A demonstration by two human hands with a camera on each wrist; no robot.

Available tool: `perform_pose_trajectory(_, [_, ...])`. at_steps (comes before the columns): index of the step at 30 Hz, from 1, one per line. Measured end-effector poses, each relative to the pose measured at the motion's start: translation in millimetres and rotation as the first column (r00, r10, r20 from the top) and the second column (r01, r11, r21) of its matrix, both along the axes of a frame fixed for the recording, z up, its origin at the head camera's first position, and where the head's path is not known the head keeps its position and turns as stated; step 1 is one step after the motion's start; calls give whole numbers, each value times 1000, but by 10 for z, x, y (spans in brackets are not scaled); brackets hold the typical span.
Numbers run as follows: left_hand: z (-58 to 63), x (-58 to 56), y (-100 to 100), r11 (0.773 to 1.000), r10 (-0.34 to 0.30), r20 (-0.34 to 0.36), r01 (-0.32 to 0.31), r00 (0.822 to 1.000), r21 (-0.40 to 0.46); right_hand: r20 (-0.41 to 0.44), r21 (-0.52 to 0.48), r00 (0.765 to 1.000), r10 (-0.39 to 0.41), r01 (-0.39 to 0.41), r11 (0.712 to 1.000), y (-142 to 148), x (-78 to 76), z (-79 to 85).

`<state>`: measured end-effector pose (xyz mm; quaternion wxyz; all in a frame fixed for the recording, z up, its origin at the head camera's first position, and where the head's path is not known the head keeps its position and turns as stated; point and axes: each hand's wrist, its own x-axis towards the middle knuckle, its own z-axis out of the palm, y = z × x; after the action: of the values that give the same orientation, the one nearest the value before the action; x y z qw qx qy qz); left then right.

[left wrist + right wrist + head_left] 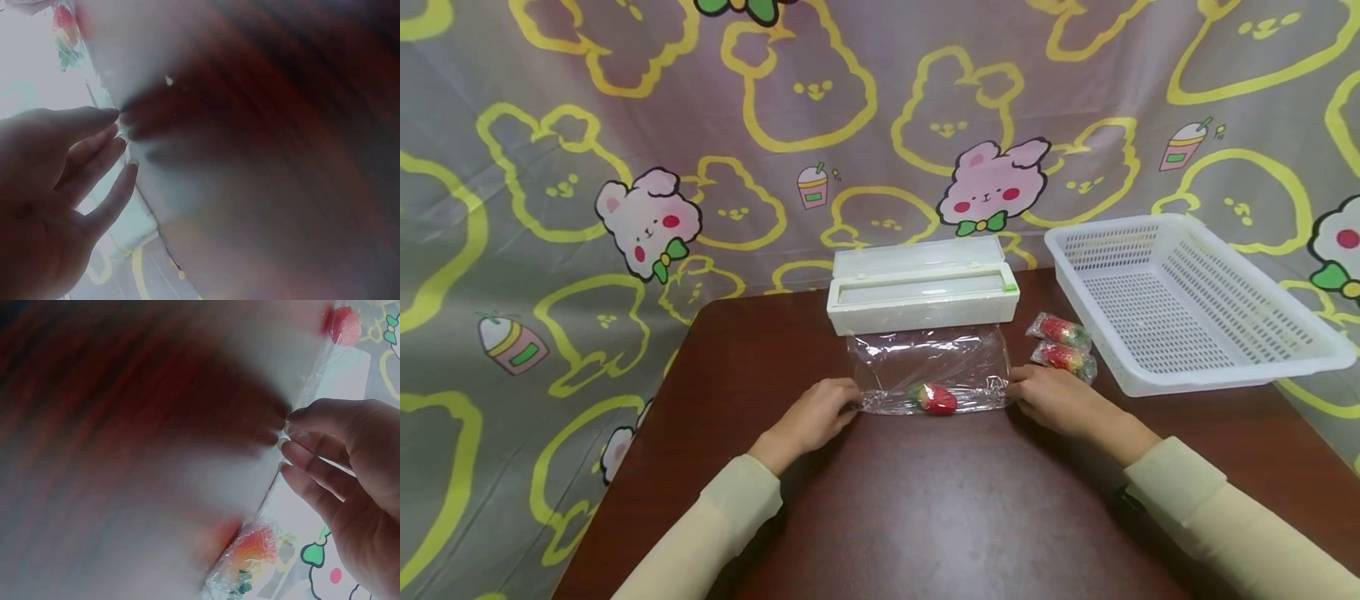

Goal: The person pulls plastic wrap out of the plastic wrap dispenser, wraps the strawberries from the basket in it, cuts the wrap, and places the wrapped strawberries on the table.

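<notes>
A clear sheet of plastic wrap (887, 358) stretches from the front of a white wrap dispenser box (917, 315) toward me. Near its front edge lies a red strawberry (940, 398) with a pale green end, film gathered around it. My left hand (822, 414) pinches the wrap's left front corner between thumb and fingers, as the left wrist view also shows. The right front corner is pinched by my right hand (1052, 400), its fingertips close together in the right wrist view. Both hands are low at the table surface.
Two film-wrapped strawberries (1062, 331) lie right of the dispenser, just behind my right hand. A white perforated plastic basket (1150, 379) stands at the back right of the brown table (910, 517). Behind the table hangs a patterned cloth (880, 108).
</notes>
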<state>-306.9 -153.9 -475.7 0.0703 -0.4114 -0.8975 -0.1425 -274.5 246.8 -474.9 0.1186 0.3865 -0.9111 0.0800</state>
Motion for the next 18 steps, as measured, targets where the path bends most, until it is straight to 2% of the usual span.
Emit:
perform_pose_trajectory(4, [-30,-25,-8,999,-13,5,13,1000,37,-5,-42,1000,21,-22,999,31,-24,-49])
perform_pose_trajectory(9, [-25,-42,-59,994,-8,94,-3,996,110,32,-132,998,46,-41,990,85,-45,-90])
perform_pose_trajectory(18, [19,-109,-85,986,14,182,-44,983,163,150,-173,989,-16,42,984,137,-83,-22])
